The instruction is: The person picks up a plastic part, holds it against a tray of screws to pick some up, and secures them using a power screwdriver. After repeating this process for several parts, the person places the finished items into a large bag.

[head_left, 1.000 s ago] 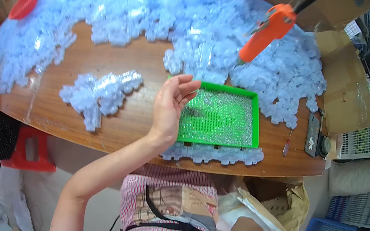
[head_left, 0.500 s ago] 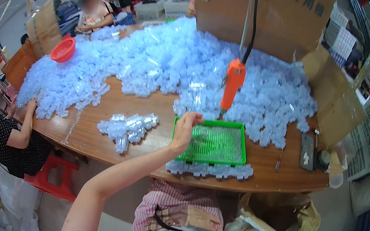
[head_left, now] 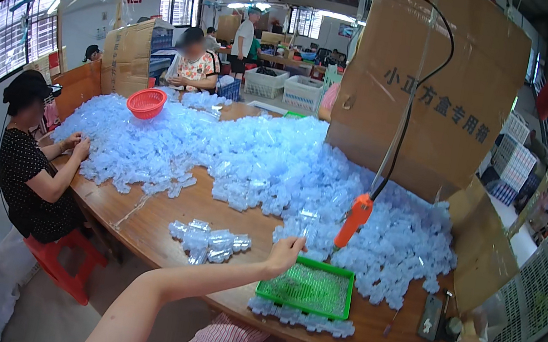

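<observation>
My left hand (head_left: 285, 254) is at the near edge of a big heap of clear bluish plastic pieces (head_left: 268, 163), just above the back left corner of a green tray (head_left: 302, 306). Its fingers are bunched together; whatever may be between them is too small to make out. Many small shiny metal parts cover the tray's bottom. An orange electric screwdriver (head_left: 354, 221) hangs on a cord, tip down, to the right of this hand. Along the tray's near side lies a row of clear plastic pieces (head_left: 300, 318). My right hand is out of view.
A small group of clear pieces (head_left: 208, 241) lies left of the tray. A phone (head_left: 431, 317) sits at the right. Cardboard (head_left: 423, 102) stands behind the heap. A red basket (head_left: 146, 103) rests on it. A co-worker (head_left: 35, 167) sits at the left; another person (head_left: 193, 67) sits farther back.
The view has tilted up, showing more of the room. My left hand has gone from over the tray to its back left corner, by the heap's edge.
</observation>
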Demonstrator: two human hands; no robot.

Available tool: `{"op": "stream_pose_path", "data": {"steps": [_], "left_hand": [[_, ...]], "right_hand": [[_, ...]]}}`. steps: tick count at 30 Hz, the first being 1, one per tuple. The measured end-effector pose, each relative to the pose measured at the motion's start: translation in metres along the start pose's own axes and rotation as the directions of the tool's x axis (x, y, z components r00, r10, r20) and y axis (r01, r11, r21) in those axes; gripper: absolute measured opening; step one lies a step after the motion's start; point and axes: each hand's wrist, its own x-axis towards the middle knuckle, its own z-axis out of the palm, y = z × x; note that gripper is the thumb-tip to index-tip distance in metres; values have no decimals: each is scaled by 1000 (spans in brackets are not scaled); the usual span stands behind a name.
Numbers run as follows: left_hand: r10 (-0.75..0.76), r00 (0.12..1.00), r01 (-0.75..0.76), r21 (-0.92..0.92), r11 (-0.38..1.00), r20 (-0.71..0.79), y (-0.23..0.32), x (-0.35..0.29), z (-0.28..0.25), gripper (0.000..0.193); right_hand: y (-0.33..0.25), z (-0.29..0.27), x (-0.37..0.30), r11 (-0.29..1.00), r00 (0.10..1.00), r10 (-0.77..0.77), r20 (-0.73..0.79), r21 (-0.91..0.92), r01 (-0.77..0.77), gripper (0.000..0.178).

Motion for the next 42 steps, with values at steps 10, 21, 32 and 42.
{"op": "stream_pose_path", "data": {"steps": [10, 21, 32, 42], "left_hand": [[27, 973, 38, -273, 961, 230, 6, -9, -27, 34], [-131, 931, 58, 216, 975, 341, -17, -70, -142, 31], [-64, 954, -55, 383, 922, 292, -23, -121, -88, 57], [-128, 960, -1, 460, 888, 249, -25, -116, -83, 53]], "right_hand": [[69, -13, 47, 880, 889, 458, 3, 143, -454, 28], [168, -103, 25, 669, 911, 181, 370, -725, 162, 39], [328, -233, 43, 173, 325, 943, -71, -730, -662, 70], [359, -220, 9, 214, 432, 883, -183, -663, -718, 28]]}}
